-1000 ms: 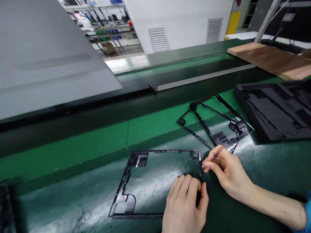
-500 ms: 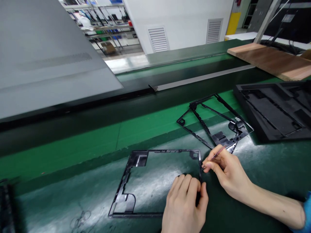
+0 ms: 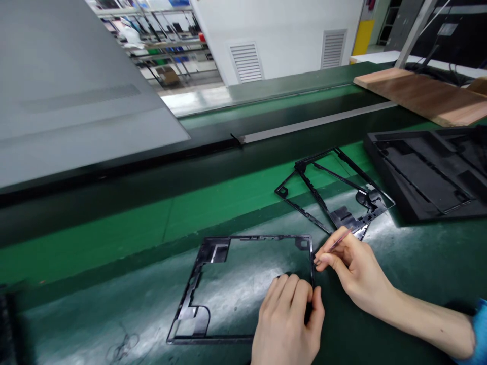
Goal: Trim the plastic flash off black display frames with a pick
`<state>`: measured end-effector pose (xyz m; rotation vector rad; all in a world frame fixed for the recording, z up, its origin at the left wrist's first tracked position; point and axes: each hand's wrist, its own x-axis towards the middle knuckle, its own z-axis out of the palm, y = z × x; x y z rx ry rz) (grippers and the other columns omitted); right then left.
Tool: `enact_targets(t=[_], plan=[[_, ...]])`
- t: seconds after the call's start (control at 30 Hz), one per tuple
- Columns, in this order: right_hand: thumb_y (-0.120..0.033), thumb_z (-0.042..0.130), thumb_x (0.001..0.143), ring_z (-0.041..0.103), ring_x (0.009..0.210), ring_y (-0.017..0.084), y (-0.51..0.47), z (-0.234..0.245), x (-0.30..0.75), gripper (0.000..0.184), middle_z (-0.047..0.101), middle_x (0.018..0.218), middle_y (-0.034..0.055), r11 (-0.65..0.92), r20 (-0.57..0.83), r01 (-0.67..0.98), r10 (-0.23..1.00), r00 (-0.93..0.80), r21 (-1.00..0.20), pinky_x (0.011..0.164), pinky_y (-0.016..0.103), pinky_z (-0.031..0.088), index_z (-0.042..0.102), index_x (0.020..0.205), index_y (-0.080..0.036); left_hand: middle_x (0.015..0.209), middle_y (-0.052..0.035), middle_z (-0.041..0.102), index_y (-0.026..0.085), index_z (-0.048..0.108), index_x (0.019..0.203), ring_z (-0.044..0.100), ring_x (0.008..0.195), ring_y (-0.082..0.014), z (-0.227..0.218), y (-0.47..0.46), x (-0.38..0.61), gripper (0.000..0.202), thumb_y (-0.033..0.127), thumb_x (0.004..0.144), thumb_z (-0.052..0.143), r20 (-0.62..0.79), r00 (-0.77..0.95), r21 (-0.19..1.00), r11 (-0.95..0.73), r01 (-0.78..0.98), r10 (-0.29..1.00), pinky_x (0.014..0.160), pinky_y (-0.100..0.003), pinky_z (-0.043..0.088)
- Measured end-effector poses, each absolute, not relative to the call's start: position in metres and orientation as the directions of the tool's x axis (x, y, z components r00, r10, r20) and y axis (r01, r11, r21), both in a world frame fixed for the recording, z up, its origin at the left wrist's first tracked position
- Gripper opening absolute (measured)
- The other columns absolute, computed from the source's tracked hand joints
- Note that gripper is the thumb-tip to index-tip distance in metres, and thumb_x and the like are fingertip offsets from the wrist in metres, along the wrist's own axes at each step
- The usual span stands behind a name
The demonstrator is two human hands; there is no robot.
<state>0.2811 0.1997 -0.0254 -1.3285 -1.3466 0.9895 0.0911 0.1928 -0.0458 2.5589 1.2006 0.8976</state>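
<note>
A thin black plastic frame (image 3: 200, 266) lies flat on the green mat, with wider plates at its left corners. Over its near right corner my left hand (image 3: 287, 319) is bent, fingers curled inside and thumb at the right side bar; that corner is hidden beneath it. My right hand (image 3: 352, 268) pinches a slim reddish tool (image 3: 340, 240), its kind unclear. The pinching fingertips are at the outer side of the frame's right bar, and the tool's tip is too small to make out there.
Two similar black frames (image 3: 323, 203) lie crossed beyond my right hand. A black foam tray (image 3: 411, 213) holding another frame stands at the right, below a wooden board (image 3: 422, 96). Dark thin strands (image 3: 124, 347) lie at the lower left. A grey panel (image 3: 83, 101) slants across the upper left.
The whole view has shifted slightly, with the surroundings a little further left. Both hands keep nearly the same places on and beside the frame.
</note>
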Motion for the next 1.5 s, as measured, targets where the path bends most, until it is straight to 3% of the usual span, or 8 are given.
enact_targets(t=[1.3,1.5], plan=[[-0.020,0.054,0.107,0.078,0.077,0.018,0.1968,-0.0295,0.2827,0.012,0.068,0.094,0.0036,0.078,0.079,0.185,0.997,-0.002,-0.980,0.072,0.033,0.064,0.055,0.095,-0.022,0.073,0.0004,0.054,0.022,0.049,0.077,0.055,0.070,-0.0176,-0.0406,0.1948,0.0915,0.030,0.011,0.104,0.054,0.437,0.502,0.401,-0.661,0.634,0.747,0.066,-0.033,0.040],[-0.021,0.056,0.107,0.078,0.076,0.018,0.1971,-0.0277,0.2821,0.011,0.069,0.093,0.0035,0.089,0.102,0.200,0.993,0.057,-0.976,0.071,0.033,0.064,0.055,0.096,-0.023,0.073,0.0004,0.054,0.022,0.049,0.077,0.055,0.070,-0.0179,-0.0401,0.1948,0.0915,0.030,0.011,0.104,0.055,0.431,0.497,0.402,-0.654,0.641,0.753,0.067,-0.033,0.040]])
